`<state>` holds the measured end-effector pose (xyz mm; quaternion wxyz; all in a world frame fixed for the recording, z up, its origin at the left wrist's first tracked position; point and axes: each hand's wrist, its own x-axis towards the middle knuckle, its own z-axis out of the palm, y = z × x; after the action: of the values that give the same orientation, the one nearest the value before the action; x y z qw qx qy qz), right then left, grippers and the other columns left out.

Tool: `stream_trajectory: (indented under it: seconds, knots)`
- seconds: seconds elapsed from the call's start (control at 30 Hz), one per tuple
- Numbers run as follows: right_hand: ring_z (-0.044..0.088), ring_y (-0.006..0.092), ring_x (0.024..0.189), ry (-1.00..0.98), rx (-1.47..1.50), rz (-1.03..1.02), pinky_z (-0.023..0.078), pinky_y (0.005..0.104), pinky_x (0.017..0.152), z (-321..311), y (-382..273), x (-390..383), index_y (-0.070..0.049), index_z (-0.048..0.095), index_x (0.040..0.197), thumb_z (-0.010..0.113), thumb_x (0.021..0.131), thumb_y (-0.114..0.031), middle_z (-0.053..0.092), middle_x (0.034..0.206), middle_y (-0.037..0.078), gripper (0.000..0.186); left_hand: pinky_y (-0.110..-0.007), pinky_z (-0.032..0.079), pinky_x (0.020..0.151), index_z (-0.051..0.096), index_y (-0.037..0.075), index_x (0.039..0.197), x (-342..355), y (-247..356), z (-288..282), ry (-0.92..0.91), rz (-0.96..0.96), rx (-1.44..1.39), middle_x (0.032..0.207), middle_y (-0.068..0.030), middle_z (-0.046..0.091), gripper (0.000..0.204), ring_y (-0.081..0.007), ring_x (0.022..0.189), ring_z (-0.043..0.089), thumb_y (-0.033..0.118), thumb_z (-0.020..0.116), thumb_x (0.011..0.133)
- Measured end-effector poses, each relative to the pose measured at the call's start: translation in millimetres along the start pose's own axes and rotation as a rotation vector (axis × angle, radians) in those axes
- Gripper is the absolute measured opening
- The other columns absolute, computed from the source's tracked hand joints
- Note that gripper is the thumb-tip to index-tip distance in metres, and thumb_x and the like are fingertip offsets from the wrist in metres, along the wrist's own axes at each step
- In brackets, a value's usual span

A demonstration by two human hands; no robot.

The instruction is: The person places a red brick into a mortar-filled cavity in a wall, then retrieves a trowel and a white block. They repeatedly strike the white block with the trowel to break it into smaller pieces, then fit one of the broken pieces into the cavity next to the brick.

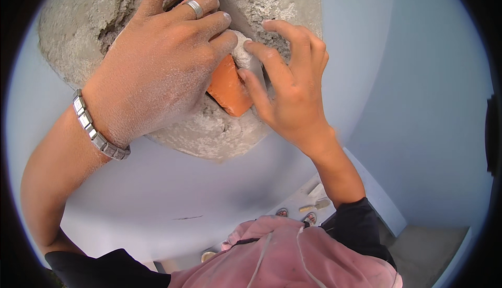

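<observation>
An orange brick piece (229,90) sits at a slant in a rough hollow in the grey cement patch (209,133). My left hand (159,63), dusty, with a ring and a metal bracelet, reaches over the brick with fingers curled around its upper part. Most of the brick's top is hidden under that hand. Along the brick's right side lies a whitish lump of mortar (241,52). My right hand (293,78) is at this side, thumb and index fingertips against the lump and brick edge, the other fingers bent and spread apart.
Smooth pale blue wall (397,78) surrounds the cement patch. Far below, a trowel (315,206) with a yellowish handle lies near my sandalled feet (310,218). A round light-coloured container (207,256) shows at the lower edge, beside my pink top (293,256).
</observation>
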<state>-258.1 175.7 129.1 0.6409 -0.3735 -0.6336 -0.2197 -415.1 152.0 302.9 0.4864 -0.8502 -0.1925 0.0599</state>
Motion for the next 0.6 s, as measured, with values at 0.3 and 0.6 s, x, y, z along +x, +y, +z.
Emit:
stream_trajectory:
  seconds: [0.3,0.6]
  knots:
    - [0.046,0.0285,0.117,-0.040,-0.110,0.085,0.036,0.0408,0.097,0.8,-5.2,-13.9,-0.018,0.071,0.141,0.077,0.090,-0.011,0.058,0.130,0.007,0.051,-0.056,0.027,0.121,0.069,0.010,0.127,-1.6,3.2,-0.3,-0.029,-0.007,-0.044,0.131,-0.0054,0.067,0.052,-0.0242,0.139,0.053,0.000,0.071,0.076]
    - [0.056,0.0282,0.102,0.141,0.157,0.143,0.040,0.0442,0.095,-29.8,25.2,-38.4,-0.009,0.071,0.124,0.070,0.086,-0.002,0.061,0.114,0.011,0.038,-0.055,0.025,0.122,0.072,0.010,0.126,-8.3,25.3,-23.9,0.022,-0.051,-0.163,0.128,-0.0080,0.068,0.051,-0.0285,0.142,0.055,-0.004,0.067,0.077]
